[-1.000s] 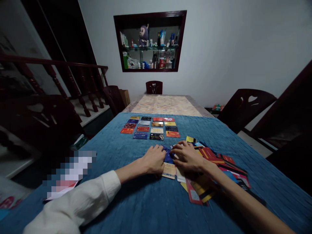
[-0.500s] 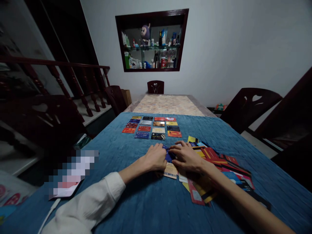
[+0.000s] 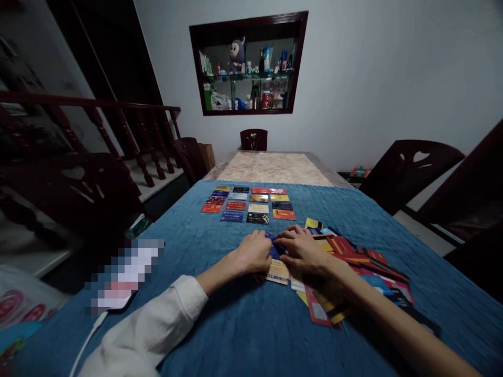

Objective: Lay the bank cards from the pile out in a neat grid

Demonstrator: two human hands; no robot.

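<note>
The blue card (image 3: pixel 274 253) lies between the two hands at the near middle of the table, largely covered by fingers. The left hand (image 3: pixel 253 252) is curled, knuckles up, against its left side; whether the fingers pinch the card cannot be determined. The right hand (image 3: pixel 306 251) arches over its right side with fingers bent and slightly spread; its grip likewise cannot be determined. A cream card (image 3: pixel 278 272) projects below, partly under the left hand. A loose pile of cards (image 3: pixel 341 246), mixed red, yellow, blue and black, extends beneath and beyond the right hand and forearm. Ahead of the hands, sixteen cards form a grid (image 3: pixel 258 208) of four columns by four. All rest on a blue tablecloth (image 3: pixel 220 335). At left lies a phone (image 3: pixel 128 277), its screen pixelated, with a white cable (image 3: pixel 88 335) at its near end. Beyond the cloth is the patterned tabletop (image 3: pixel 271 165), with a dark wooden chair (image 3: pixel 253 139) at the far end
</note>
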